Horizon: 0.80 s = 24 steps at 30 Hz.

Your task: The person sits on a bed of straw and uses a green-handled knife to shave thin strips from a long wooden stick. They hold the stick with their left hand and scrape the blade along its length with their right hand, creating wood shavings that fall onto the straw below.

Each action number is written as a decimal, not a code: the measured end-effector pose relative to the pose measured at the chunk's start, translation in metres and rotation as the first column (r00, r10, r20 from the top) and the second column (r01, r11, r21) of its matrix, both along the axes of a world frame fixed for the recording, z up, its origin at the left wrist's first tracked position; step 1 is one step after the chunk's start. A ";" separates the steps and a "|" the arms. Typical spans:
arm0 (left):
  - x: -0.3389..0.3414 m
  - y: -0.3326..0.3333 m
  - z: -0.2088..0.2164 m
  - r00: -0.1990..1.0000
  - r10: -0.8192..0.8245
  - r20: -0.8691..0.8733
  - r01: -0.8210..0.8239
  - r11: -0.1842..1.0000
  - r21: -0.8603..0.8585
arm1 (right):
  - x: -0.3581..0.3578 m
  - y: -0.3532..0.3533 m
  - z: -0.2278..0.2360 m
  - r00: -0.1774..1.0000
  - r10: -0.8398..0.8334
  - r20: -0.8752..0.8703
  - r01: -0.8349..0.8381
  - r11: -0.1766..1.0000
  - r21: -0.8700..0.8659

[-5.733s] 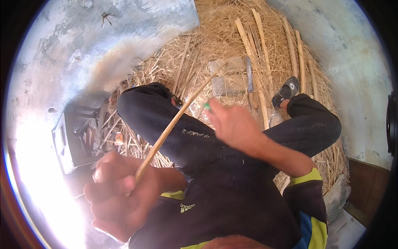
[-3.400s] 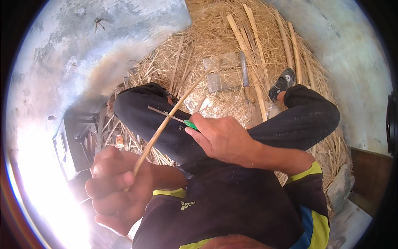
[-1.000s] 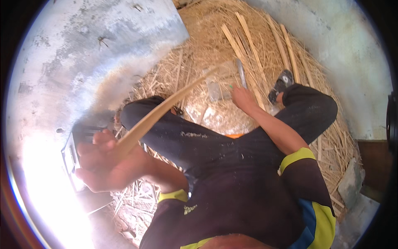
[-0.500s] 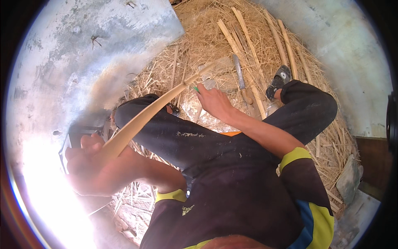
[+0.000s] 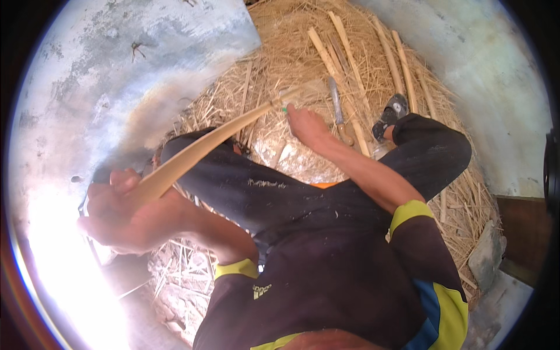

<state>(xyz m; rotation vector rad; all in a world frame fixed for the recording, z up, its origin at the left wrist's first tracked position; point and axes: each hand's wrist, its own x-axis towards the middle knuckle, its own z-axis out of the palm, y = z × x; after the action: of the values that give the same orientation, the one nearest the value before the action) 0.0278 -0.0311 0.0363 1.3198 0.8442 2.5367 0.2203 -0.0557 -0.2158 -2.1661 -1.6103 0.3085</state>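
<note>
A long pale bamboo strip point(image 5: 204, 144) slants from lower left, across my left leg, to the far middle of the straw. My left hand point(image 5: 131, 216) is closed round its near end, beside the bright glare. By the strip's far part is my right hand point(image 5: 308, 126), fingers curled closed. A bit of green shows at its fingertips, touching or very near the strip; what it belongs to is hidden in the hand. Just to the right of that hand, a knife point(image 5: 337, 105) with a wooden handle lies on the straw.
Straw and shavings point(image 5: 286, 35) cover the ground between my legs. Several bamboo strips point(image 5: 348, 49) lie at the far right. A worn grey-white wall point(image 5: 175, 52) rises at the left, another pale surface point(image 5: 472, 70) at the right. A stone slab point(image 5: 489, 256) leans at the lower right.
My right hand has moved a little farther away and to the right along the strip. My left hand has shifted slightly up and left, carrying the strip's near end.
</note>
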 end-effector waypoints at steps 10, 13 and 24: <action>-0.004 -0.011 -0.005 0.987 -0.118 -0.109 0.124 0.991 0.052 | 0.047 -0.019 -0.123 0.971 -0.223 -0.082 0.178 0.911 -0.372; -0.004 -0.012 -0.011 0.975 0.060 -0.214 -0.044 0.996 0.079 | 0.066 -0.023 -0.105 0.933 -0.340 -0.116 0.283 0.894 -0.346; 0.003 -0.020 -0.008 0.938 0.159 -0.308 -0.142 0.987 0.077 | 0.024 0.001 -0.054 0.982 -0.046 0.184 0.056 0.997 -0.052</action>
<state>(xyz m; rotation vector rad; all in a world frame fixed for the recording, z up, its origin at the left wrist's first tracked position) 0.0303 -0.0512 0.0279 1.7746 0.9733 2.5132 0.2442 -0.0550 -0.2694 -2.3340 -1.6574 0.1447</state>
